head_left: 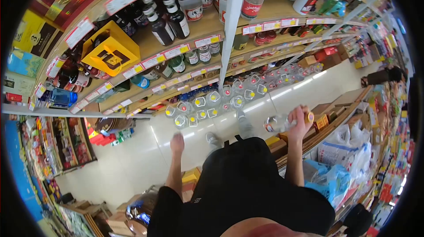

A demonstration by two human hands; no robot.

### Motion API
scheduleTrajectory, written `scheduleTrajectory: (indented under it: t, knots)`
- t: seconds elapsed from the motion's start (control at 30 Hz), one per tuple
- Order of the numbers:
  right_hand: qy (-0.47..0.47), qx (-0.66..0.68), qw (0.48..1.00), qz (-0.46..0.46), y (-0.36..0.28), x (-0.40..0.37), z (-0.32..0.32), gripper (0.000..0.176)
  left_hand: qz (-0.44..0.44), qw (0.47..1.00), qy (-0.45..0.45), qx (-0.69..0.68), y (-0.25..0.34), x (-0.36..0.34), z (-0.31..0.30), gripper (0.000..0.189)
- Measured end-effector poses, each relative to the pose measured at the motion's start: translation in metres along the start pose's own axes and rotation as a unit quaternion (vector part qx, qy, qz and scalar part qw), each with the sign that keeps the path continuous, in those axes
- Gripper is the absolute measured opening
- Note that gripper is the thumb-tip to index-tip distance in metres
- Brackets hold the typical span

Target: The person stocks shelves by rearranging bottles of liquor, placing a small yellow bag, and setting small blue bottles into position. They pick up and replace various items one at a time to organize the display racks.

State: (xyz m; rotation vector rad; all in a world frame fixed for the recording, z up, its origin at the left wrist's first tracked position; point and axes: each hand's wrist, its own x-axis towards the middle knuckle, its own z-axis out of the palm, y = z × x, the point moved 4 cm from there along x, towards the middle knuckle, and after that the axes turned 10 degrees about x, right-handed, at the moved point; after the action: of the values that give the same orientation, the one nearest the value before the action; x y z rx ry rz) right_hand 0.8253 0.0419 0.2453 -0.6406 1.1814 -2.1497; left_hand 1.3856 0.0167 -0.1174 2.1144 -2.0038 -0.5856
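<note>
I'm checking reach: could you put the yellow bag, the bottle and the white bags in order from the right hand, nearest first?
1. Bottle: in the right hand's grip.
2. White bags: right side, beside that arm.
3. Yellow bag: far left, on a shelf.

- Bottle (274, 124), clear, labelled, orange-yellow cap; tilted far over, neck in right hand (300, 121), held out from the shelving (234, 29).
- Handled jugs (213, 99), clear, yellow and red caps; grouped upright along the shelving's foot, nearest left hand (177, 142).
</note>
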Motion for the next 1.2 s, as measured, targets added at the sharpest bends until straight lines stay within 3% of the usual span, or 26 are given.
scheduleTrajectory:
  t: [0.1, 0.2, 0.27, 0.33, 0.4, 0.47, 0.53, 0.67, 0.7, 0.8, 0.93, 1.03, 1.13, 1.2]
  knots:
    - [-0.053, -0.08, 0.995, 0.033, 0.008, 0.005, -0.048, 0.029, 0.013, 0.981, 0.142, -0.135, 0.172, 0.084, -0.115, 0.024]
    - [-0.103, -0.148, 0.98, 0.08, 0.016, 0.027, -0.078, 0.031, 0.069, 0.914, 0.119, -0.382, 0.336, 0.128, -0.201, 0.027]
    - [-0.142, -0.184, 0.967, 0.101, 0.03, 0.052, -0.081, 0.031, 0.107, 0.925, 0.148, -0.334, 0.438, 0.132, -0.275, 0.028]
    - [-0.191, -0.226, 0.949, 0.11, 0.037, 0.079, -0.083, 0.031, 0.187, 0.927, 0.263, -0.19, 0.472, 0.159, -0.316, 0.031]
    - [-0.231, -0.261, 0.929, 0.124, 0.047, 0.103, -0.089, 0.027, 0.19, 0.859, 0.396, -0.262, 0.515, 0.18, -0.357, 0.034]
    - [-0.269, -0.256, 0.918, 0.138, 0.051, 0.125, -0.086, 0.026, 0.162, 0.809, 0.465, -0.322, 0.536, 0.203, -0.385, 0.035]
    - [-0.306, -0.222, 0.915, 0.144, 0.061, 0.143, -0.087, 0.024, 0.142, 0.823, 0.469, -0.287, 0.542, 0.221, -0.402, 0.035]
    - [-0.373, -0.209, 0.9, 0.086, 0.069, 0.171, -0.079, 0.027, 0.196, 0.828, 0.48, -0.212, 0.545, 0.259, -0.423, 0.035]
    - [-0.375, -0.2, 0.898, 0.113, 0.077, 0.174, -0.082, 0.028, 0.112, 0.884, 0.448, -0.069, 0.524, 0.271, -0.427, 0.035]
    - [-0.379, -0.203, 0.887, 0.171, 0.08, 0.18, -0.079, 0.028, 0.167, 0.822, 0.541, 0.066, 0.522, 0.288, -0.432, 0.033]
    - [-0.378, -0.204, 0.876, 0.219, 0.087, 0.173, -0.083, 0.026, 0.101, 0.891, 0.441, -0.022, 0.509, 0.293, -0.432, 0.033]
    - [-0.377, -0.213, 0.878, 0.204, 0.085, 0.164, -0.082, 0.028, 0.164, 0.848, 0.484, 0.141, 0.519, 0.28, -0.434, 0.039]
    - [-0.371, -0.231, 0.876, 0.202, 0.077, 0.152, -0.082, 0.03, 0.122, 0.844, 0.518, 0.069, 0.535, 0.254, -0.442, 0.03]
    - [-0.363, -0.238, 0.883, 0.179, 0.068, 0.144, -0.078, 0.03, 0.121, 0.85, 0.51, 0.053, 0.543, 0.23, -0.446, 0.036]
